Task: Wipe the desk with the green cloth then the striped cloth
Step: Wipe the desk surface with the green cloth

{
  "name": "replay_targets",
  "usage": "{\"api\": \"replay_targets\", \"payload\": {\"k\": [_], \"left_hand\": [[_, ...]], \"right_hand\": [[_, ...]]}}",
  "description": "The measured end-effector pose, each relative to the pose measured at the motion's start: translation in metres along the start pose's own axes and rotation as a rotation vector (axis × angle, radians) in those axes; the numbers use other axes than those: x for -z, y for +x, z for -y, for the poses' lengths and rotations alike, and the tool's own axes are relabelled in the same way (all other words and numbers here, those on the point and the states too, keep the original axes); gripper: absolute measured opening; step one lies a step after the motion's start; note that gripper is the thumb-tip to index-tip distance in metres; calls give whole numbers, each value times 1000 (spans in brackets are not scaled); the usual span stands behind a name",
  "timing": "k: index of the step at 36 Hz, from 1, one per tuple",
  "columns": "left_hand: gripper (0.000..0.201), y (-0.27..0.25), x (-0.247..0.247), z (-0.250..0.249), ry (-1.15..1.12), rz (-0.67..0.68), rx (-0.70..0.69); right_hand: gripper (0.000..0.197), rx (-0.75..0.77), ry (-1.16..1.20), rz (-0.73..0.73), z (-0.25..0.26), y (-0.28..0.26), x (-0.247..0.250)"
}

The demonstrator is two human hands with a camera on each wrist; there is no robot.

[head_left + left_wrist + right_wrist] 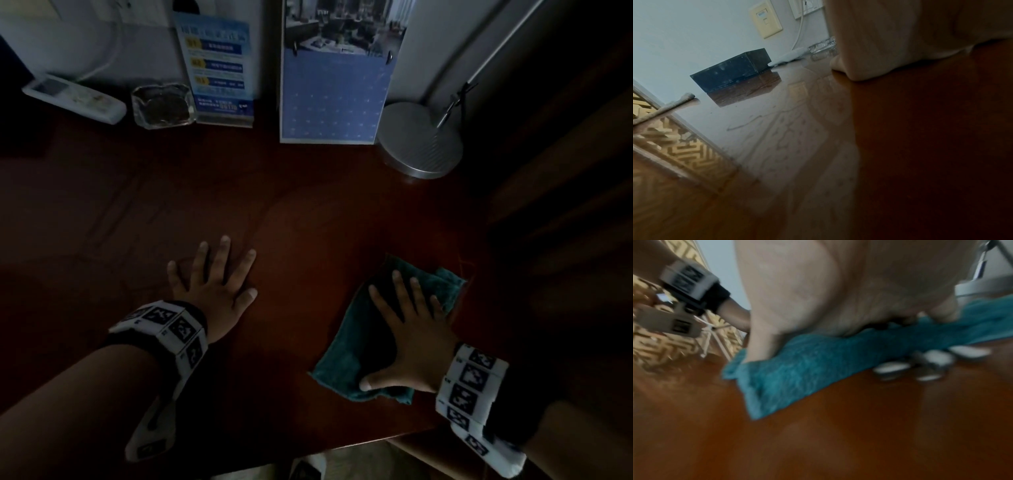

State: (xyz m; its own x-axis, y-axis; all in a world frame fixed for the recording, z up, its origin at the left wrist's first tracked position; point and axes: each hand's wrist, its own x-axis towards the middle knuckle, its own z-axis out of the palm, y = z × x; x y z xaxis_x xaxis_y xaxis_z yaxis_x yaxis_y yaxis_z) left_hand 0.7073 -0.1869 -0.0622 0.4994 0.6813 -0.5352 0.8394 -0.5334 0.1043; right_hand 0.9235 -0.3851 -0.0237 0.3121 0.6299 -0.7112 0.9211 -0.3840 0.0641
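The green cloth [356, 346] lies flat on the dark red-brown desk [301, 222], near its front right. My right hand [411, 329] presses down on the green cloth [797, 373] with fingers spread and straight. My left hand [212, 274] rests flat on the bare desk to the left, fingers spread, holding nothing. In the left wrist view a greyish cloth [663, 108] hangs over the desk's left edge; its pattern is too small to tell. The head view is dim.
Along the back wall stand a white remote [73, 97], a glass ashtray [162, 106], a blue leaflet stand [219, 68], a calendar [335, 85] and a round metal lamp base [421, 140]. A black box [731, 69] sits at the back left. The desk's front edge [376, 440] runs near my wrists.
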Motion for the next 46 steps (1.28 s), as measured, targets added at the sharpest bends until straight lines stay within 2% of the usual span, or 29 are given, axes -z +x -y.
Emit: {"api": "replay_targets", "payload": {"k": [5, 10, 17, 26, 31, 37, 46], "left_hand": [[60, -6, 3, -7, 63, -4, 38], [58, -11, 16, -41, 103, -41, 52], [62, 5, 16, -105, -118, 140, 57], [66, 10, 12, -102, -108, 195, 66], [66, 10, 11, -104, -105, 184, 77], [66, 9, 12, -104, -96, 176, 77], [66, 8, 13, -105, -92, 178, 80]], "right_hand": [[137, 40, -53, -7, -17, 11, 11], [136, 71, -89, 2, -34, 28, 27], [139, 109, -144, -6, -56, 48, 44], [142, 88, -144, 8, -81, 63, 57], [140, 22, -47, 6, -93, 65, 55], [134, -128, 103, -7, -99, 63, 50], [130, -364, 307, -34, -81, 50, 33]]}}
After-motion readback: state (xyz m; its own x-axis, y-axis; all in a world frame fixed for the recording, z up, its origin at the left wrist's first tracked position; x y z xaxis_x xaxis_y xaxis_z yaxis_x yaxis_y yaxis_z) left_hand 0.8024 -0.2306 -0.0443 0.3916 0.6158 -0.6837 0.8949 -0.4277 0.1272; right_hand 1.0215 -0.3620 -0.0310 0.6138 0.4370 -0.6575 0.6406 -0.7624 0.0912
